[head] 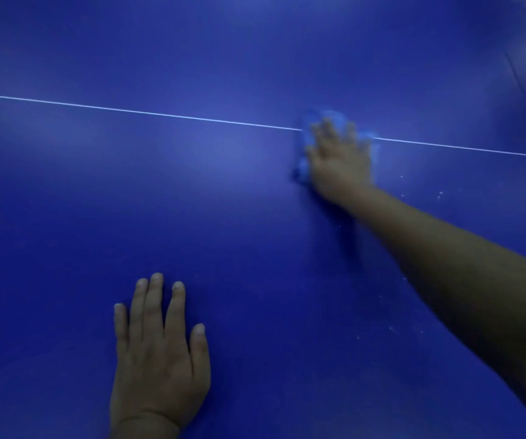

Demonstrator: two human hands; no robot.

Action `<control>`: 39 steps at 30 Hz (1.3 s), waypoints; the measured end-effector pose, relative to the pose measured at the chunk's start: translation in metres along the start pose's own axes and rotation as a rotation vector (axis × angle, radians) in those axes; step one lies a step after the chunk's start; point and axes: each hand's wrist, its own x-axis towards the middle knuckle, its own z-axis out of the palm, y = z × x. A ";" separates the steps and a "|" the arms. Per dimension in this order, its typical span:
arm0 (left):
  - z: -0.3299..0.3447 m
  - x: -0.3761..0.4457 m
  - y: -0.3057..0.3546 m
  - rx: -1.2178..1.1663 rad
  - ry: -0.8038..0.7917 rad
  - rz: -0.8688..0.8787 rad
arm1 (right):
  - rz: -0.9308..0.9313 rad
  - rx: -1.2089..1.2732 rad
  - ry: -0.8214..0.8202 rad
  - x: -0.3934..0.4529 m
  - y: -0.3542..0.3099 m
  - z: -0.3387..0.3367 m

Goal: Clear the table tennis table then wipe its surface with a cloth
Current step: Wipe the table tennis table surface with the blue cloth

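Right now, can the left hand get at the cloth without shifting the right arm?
Probably yes: the left hand lies flat on bare table, nothing between it and the cloth, though the right hand covers most of it.

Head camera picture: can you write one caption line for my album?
Right hand presses a blue cloth on the table's white line; left hand rests flat.

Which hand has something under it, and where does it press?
The right hand presses the blue cloth from above; the left hand rests on the table, holding nothing.
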 end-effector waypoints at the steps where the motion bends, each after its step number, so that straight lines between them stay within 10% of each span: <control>1: -0.001 0.000 0.000 -0.008 -0.003 -0.001 | 0.201 0.079 0.002 -0.001 0.032 0.002; 5: -0.002 0.001 0.001 -0.016 -0.025 -0.011 | 0.644 0.322 0.016 -0.005 0.039 -0.009; 10: -0.002 0.001 0.001 -0.002 -0.032 -0.022 | -0.125 0.235 0.040 -0.014 -0.116 -0.016; 13: -0.002 0.001 0.002 -0.013 -0.037 -0.036 | -0.153 0.208 -0.003 -0.010 -0.080 -0.015; 20: 0.001 0.002 0.001 0.001 -0.032 -0.027 | 0.936 0.420 0.014 -0.018 0.082 -0.003; 27: 0.002 0.002 0.001 0.001 -0.025 -0.034 | 0.187 0.310 0.000 -0.008 -0.036 0.002; 34: -0.002 0.001 0.004 -0.001 -0.029 -0.032 | 0.840 0.341 -0.012 -0.039 0.132 0.017; 39: -0.004 -0.001 0.004 0.011 -0.038 -0.025 | 0.128 0.157 -0.002 -0.050 0.020 0.003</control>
